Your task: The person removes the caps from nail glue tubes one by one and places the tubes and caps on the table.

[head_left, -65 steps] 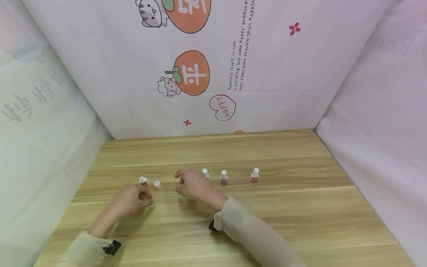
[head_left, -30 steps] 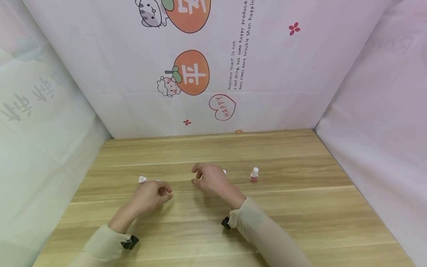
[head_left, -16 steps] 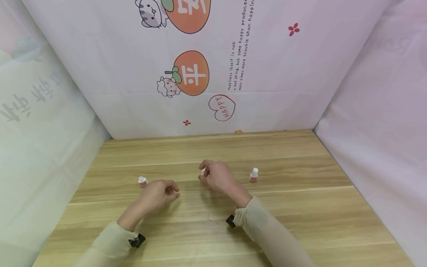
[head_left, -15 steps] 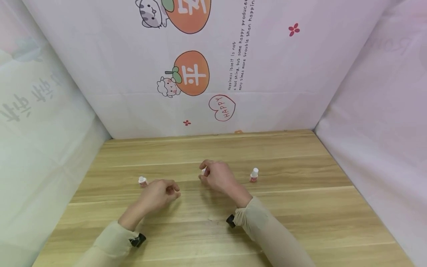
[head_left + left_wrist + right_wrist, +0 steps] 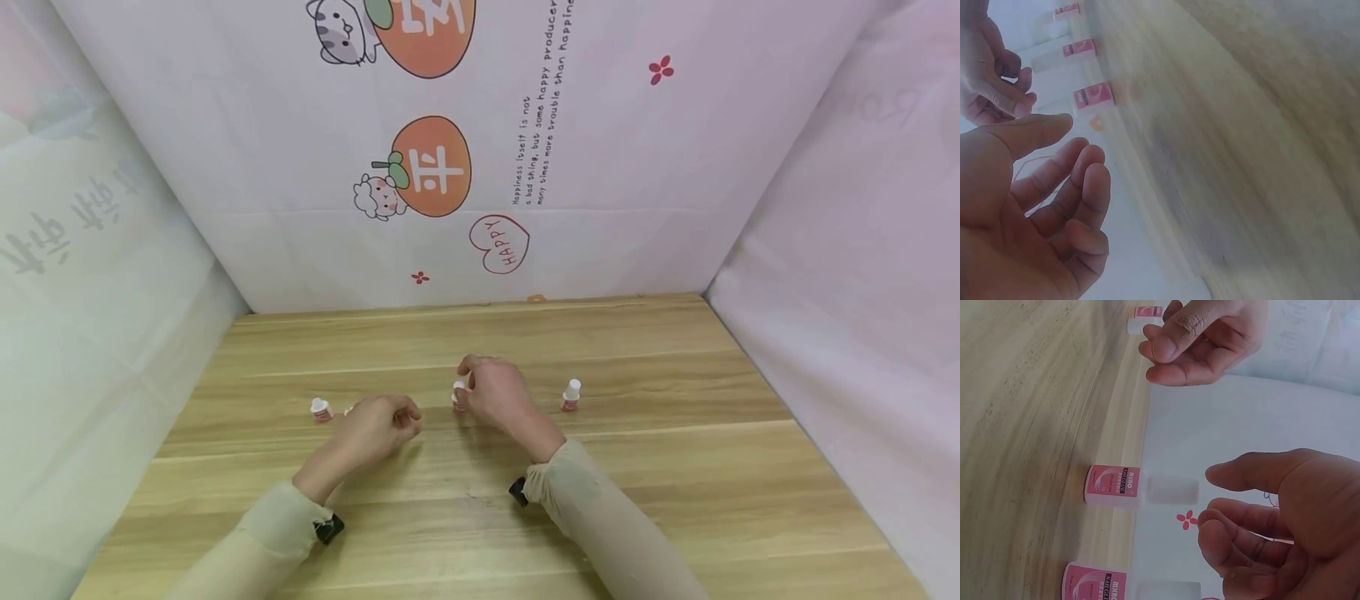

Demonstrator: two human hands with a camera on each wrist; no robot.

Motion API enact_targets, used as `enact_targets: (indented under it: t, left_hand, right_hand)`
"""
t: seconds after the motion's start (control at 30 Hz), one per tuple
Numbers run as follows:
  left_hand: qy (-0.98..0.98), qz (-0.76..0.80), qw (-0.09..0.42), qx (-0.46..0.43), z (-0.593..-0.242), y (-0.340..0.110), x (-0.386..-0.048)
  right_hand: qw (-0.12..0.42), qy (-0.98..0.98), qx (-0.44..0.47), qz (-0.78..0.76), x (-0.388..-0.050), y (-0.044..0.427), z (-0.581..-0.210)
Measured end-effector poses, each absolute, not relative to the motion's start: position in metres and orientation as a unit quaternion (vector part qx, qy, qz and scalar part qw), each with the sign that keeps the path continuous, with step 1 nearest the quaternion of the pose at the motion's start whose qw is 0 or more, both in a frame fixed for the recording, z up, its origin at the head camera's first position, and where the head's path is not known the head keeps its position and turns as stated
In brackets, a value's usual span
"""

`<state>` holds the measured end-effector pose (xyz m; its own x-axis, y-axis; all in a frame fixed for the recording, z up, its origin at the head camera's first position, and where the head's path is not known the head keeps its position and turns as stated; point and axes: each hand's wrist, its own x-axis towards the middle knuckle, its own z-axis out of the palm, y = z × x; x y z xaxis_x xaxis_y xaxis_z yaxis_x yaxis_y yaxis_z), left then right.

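Observation:
My right hand [image 5: 501, 398] is beside a small white bottle with a pink label [image 5: 458, 400]. In the right wrist view, a small gap separates the thumb and bent fingers of that hand [image 5: 1272, 519] from the white cap [image 5: 1172, 490] of the upright bottle [image 5: 1113, 482]. My left hand [image 5: 375, 432] hangs above the table, fingers loosely curled and holding nothing, also in the left wrist view [image 5: 1041, 206]. Behind it, a small white piece [image 5: 348, 410] is partly hidden. Farther left stands a bottle with a narrow white top [image 5: 321, 410].
A capped bottle [image 5: 570, 396] stands to the right on the wooden table [image 5: 465, 517]. Another bottle [image 5: 1094, 584] shows in the right wrist view; my right hand hides it in the head view. White printed cloth [image 5: 600, 208] walls the back and both sides.
Both hands have moved to the right. My right hand has passed over the middle bottle, which shows again at its fingertips. The white piece behind my left hand is partly visible again.

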<state>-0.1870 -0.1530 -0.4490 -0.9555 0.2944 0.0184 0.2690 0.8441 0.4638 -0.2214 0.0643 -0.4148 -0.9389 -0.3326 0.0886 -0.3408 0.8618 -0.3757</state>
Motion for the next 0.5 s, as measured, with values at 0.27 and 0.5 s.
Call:
enact_targets:
  t: [0.27, 0.5]
  left_hand:
    - [0.961, 0.237, 0.019, 0.141, -0.4525, -0.148, -0.1926]
    - [0.964, 0.23, 0.02, 0.136, -0.4551, -0.1494, -0.1962]
  right_hand:
    - [0.013, -0.97, 0.181, 0.162, -0.2234, 0.061, -0.4174]
    - [0.007, -0.972, 0.18, 0.152, -0.2259, 0.0586, -0.42]
